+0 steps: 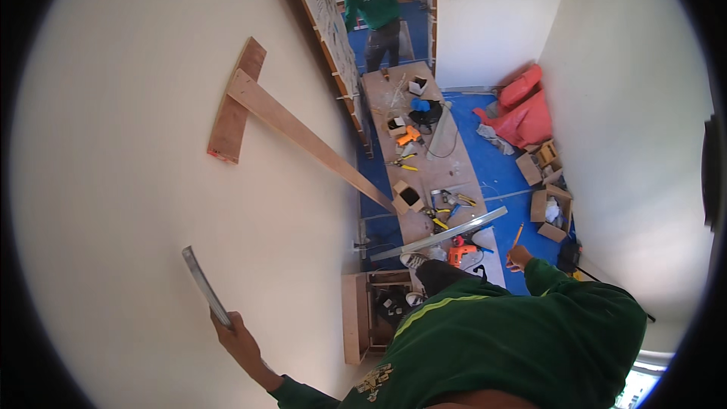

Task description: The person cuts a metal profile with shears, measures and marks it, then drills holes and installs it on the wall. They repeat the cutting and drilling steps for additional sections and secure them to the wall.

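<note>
At the left, my left hand (241,342) is wrapped round the lower end of a short metal channel (201,280), which is raised in front of the pale wall. On the right, my right hand (519,259) grips an orange pencil (518,234) that points upward. A longer metal channel (454,232) lies slantwise across the near part of the long board, close to my shoe (413,260). Just behind it, an orange drill (460,254) sits on the board, nearest to my right hand. Against the left wall leans a T-shaped wooden prop (303,136).
The long board (454,170) carries pliers (435,220), an orange power tool (410,135), small boxes and cords. Cardboard boxes (553,212) and red sheeting (526,117) stand along the right wall on blue floor covering. A wooden box (354,318) is beside my feet. A co-worker (376,11) stands beyond the doorway.
</note>
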`<state>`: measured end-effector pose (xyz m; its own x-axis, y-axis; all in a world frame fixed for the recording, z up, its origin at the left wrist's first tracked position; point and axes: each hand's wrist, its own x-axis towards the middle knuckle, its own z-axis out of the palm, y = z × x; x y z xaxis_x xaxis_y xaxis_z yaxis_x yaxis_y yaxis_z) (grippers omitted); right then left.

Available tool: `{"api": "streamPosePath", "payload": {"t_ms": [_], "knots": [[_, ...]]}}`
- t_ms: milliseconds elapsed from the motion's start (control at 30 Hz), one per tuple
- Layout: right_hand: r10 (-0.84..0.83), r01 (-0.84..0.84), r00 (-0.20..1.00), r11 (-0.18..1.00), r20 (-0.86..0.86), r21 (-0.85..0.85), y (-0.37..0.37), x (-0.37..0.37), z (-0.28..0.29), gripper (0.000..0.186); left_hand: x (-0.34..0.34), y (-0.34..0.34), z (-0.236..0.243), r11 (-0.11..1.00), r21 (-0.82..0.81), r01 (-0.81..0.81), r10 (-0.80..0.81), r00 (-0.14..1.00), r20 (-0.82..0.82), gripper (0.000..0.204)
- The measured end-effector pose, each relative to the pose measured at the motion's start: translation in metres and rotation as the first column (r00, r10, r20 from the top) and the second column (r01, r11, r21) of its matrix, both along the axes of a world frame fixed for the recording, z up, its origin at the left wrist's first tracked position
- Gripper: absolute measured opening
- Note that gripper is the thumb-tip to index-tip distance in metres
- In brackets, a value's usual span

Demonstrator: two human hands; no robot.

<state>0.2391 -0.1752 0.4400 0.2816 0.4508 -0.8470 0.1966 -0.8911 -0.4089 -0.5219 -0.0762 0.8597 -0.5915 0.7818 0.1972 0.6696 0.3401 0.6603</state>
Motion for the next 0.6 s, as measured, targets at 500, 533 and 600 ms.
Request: {"api": "streamPosePath", "payload": {"t_ms": [500,533,600], "knots": [[-0.025,0.024,0.999,0.999,0.03,0.029,-0.018,-0.028,0.027,0.028,-0.053,-0.024,0.002,0.996,-0.093,-0.003,-0.019,0.973,-0.232,0.086],[-0.013,0.012,1.0,0.998,0.024,0.061,-0.026,-0.027,0.029,0.028,-0.058,-0.025,0.002,0.995,-0.095,0.023,-0.045,0.969,-0.242,0.087],[0.004,-0.007,0.997,0.999,0.081,0.038,-0.044,-0.023,0.032,0.028,-0.066,-0.027,0.001,0.994,-0.102,0.043,-0.068,0.965,-0.253,0.088]]}}
